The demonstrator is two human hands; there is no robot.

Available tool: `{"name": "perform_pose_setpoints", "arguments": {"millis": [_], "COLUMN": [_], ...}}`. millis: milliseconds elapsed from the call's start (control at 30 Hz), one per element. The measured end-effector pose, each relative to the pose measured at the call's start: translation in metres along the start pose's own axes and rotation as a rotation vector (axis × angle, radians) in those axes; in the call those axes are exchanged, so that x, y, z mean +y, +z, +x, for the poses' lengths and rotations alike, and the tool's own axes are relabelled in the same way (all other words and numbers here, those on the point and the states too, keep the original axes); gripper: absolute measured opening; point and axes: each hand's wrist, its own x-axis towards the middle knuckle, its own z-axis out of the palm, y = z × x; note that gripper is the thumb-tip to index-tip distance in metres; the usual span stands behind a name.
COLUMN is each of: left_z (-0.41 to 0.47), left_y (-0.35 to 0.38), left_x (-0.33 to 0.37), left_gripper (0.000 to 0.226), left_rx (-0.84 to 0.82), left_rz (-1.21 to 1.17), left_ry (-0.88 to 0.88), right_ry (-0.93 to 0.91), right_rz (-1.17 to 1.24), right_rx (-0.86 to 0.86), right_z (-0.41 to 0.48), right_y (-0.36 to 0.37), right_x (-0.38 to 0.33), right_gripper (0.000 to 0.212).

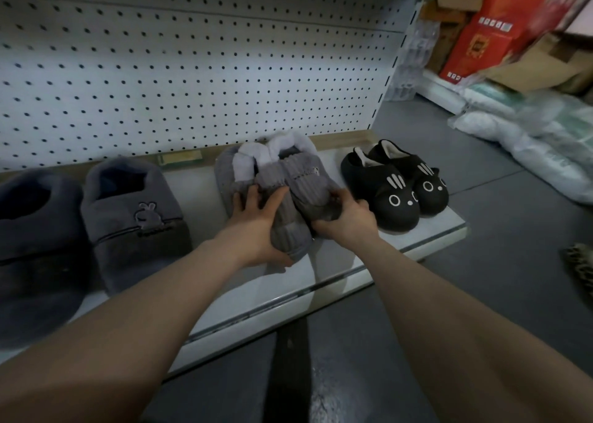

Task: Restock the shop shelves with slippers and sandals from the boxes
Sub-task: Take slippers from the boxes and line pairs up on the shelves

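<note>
A pair of grey ribbed slippers (282,178) with pale fleece lining sits on the white shelf (353,271), toes toward me. My left hand (256,226) grips the toe of the left slipper from its left side. My right hand (346,217) grips the toe of the right slipper, fingers curled over its front. To the right stands a pair of black cat-face slippers (398,188). To the left stand two dark grey plush slippers (128,217), one with a rabbit emblem.
A white pegboard (192,69) backs the shelf. Red and brown cardboard boxes (500,27) are stacked at the far right, with plastic-wrapped bundles (529,140) on the grey floor. A leopard-print item (580,268) lies at the right edge.
</note>
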Motion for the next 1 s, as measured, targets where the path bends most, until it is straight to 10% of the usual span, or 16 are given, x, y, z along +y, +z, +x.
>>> {"name": "perform_pose_setpoints", "arguments": {"millis": [633,833,1000], "left_z": [-0.014,-0.055,-0.110], "left_y": [-0.006,-0.051,-0.080], "left_x": [-0.003,-0.045,-0.131], "left_gripper": [0.122,0.082,0.073], "left_rx": [0.059,0.324,0.389], "left_rz": [0.004,0.226,0.291], "left_ry": [0.060,0.057,-0.240], "right_ry": [0.027,-0.426,-0.612], "right_rz": [-0.069,-0.065,0.002], "right_rx": [0.070,0.434,0.155], "right_z": [-0.005,-0.030,-0.056], "right_y": [0.006,0.020,0.075], "right_x": [-0.012,-0.089,-0.159], "right_gripper": [0.077,0.046,0.052]}}
